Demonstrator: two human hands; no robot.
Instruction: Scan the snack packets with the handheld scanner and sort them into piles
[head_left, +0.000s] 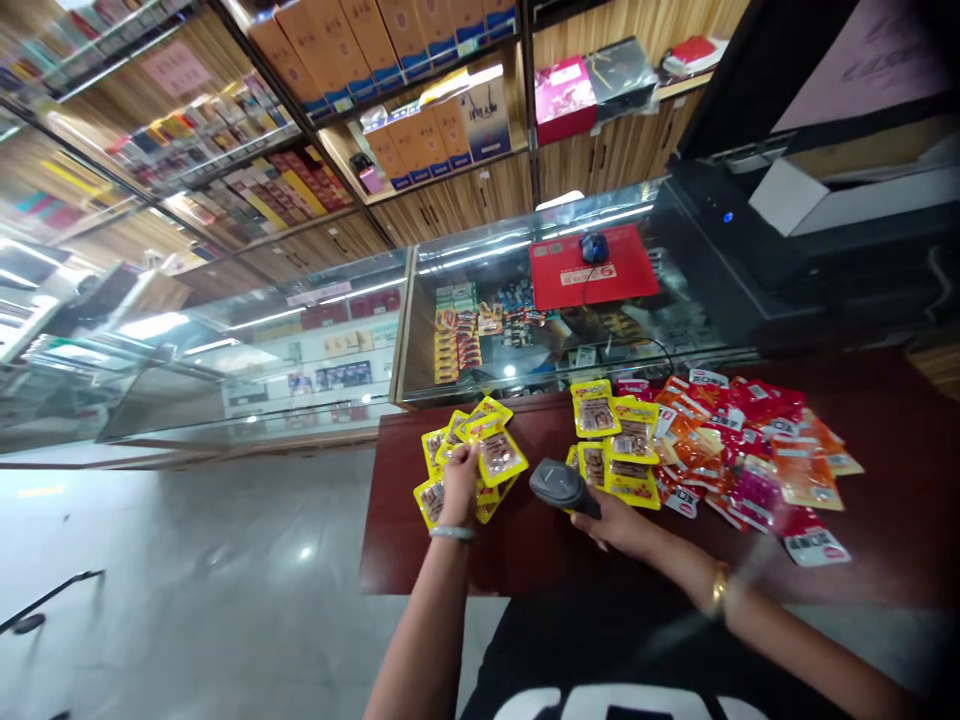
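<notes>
My right hand (619, 522) grips the handle of a dark grey barcode scanner (559, 484), its head pointing left over the table. With its fingers closed, my left hand (459, 488) pinches the edge of a yellow snack packet (502, 456) on the left pile. More yellow packets (430, 500) lie under and around that hand. Beyond the scanner is a second group of yellow packets (631, 440), partly overlapping. To its right spreads a loose heap of red, orange and purple packets (739, 440).
The packets lie on a dark red table (517, 560) against a glass display counter (480, 385). On the counter are a red mouse mat (551, 280), a computer mouse (594, 247) and a black machine (720, 250). Stocked shelves (420, 90) stand behind.
</notes>
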